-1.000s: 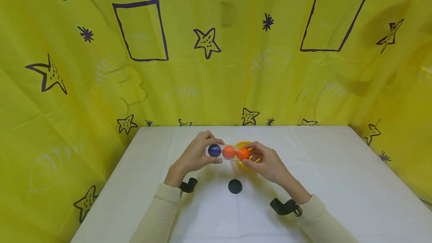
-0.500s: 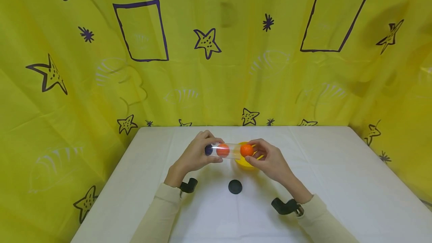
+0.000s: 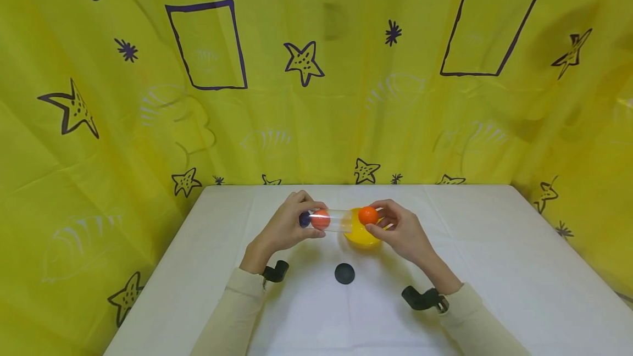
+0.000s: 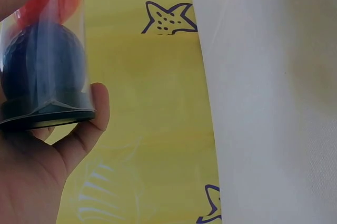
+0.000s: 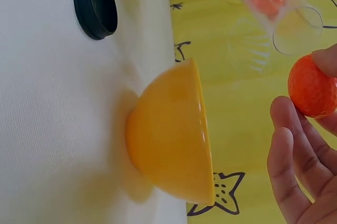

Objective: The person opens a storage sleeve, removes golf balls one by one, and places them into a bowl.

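Observation:
My left hand (image 3: 283, 228) grips a clear plastic tube (image 3: 340, 221), held sideways above the table. Inside it, a dark blue golf ball (image 4: 45, 60) sits at the left end against a dark end cap (image 4: 52, 116), with an orange-red ball (image 3: 320, 219) beside it. The tube's right end is uncovered, as the right wrist view shows. Just beyond that mouth, my right hand (image 3: 403, 232) pinches a bright orange ball (image 3: 368, 215) between thumb and fingers. Below this ball stands a yellow bowl (image 3: 363, 239); its inside is mostly hidden.
A loose round dark cap (image 3: 344, 273) lies on the white-covered table (image 3: 316, 317), nearer me than the bowl. A yellow patterned curtain (image 3: 336, 125) hangs behind the table and at both sides.
My right hand has drawn the orange ball out of the tube's mouth and moved it right, above the bowl. The two other balls have shifted left inside the tube.

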The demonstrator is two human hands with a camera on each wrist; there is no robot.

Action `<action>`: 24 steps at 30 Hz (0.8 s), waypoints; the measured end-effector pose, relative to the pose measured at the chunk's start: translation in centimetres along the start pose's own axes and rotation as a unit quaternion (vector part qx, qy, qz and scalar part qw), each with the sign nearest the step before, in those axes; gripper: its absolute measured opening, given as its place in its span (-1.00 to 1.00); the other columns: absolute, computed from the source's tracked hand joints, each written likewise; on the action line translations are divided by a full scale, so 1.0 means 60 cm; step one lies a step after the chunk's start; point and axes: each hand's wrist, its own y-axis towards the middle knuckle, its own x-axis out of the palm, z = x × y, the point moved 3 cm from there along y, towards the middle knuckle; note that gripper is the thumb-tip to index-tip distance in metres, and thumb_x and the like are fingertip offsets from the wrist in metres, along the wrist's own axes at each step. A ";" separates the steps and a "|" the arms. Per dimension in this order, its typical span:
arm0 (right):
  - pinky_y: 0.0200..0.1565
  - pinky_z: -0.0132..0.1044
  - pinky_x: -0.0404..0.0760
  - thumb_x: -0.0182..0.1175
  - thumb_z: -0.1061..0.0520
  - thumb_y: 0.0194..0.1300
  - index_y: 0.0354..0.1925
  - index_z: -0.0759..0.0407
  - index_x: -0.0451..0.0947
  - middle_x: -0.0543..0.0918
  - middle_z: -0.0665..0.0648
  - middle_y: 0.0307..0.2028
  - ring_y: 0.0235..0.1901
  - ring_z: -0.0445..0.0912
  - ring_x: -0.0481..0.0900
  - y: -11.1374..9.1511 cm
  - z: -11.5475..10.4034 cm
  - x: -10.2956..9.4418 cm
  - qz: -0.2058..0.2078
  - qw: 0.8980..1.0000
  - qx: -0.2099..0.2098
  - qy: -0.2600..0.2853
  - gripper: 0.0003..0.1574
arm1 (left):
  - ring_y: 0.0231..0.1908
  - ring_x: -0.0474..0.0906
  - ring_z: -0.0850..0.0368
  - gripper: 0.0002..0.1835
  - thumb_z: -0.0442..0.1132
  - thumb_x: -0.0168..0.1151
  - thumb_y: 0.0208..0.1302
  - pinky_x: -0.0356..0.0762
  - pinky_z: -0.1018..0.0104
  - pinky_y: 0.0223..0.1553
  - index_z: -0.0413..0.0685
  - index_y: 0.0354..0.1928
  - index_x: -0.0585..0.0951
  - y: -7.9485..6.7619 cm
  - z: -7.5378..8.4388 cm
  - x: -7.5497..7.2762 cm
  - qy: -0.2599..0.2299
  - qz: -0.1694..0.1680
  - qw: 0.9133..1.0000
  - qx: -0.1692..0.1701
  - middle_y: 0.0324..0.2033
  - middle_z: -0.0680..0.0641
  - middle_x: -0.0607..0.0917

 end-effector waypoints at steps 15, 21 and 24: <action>-0.31 -0.38 0.62 0.39 -0.06 0.14 0.05 -0.02 0.49 0.64 0.09 -0.14 -0.25 -0.04 0.55 0.005 0.033 -0.010 0.021 0.999 -0.008 -0.023 -0.47 | -0.11 0.34 0.25 -0.49 0.06 0.52 -0.07 0.42 0.33 -0.10 0.18 -0.02 0.65 0.000 -0.002 -0.002 0.018 0.000 1.000 0.014 -0.19 0.16 0.48; -0.30 -0.38 0.60 0.40 -0.08 0.12 0.04 -0.02 0.50 0.62 0.05 -0.18 -0.24 -0.04 0.53 0.006 0.044 -0.010 0.022 0.999 -0.011 -0.023 -0.47 | -0.11 0.34 0.25 -0.50 0.06 0.52 -0.07 0.44 0.33 -0.11 0.18 -0.02 0.65 -0.001 -0.002 -0.003 0.015 0.003 1.000 0.018 -0.19 0.17 0.47; -0.31 -0.39 0.58 0.39 -0.09 0.12 0.04 0.00 0.50 0.61 0.08 -0.18 -0.25 -0.04 0.51 0.007 0.049 -0.007 0.018 0.999 -0.008 -0.025 -0.46 | -0.11 0.34 0.25 -0.50 0.07 0.51 -0.07 0.43 0.34 -0.10 0.19 -0.02 0.65 -0.002 -0.002 -0.003 0.017 0.000 1.000 0.017 -0.19 0.18 0.47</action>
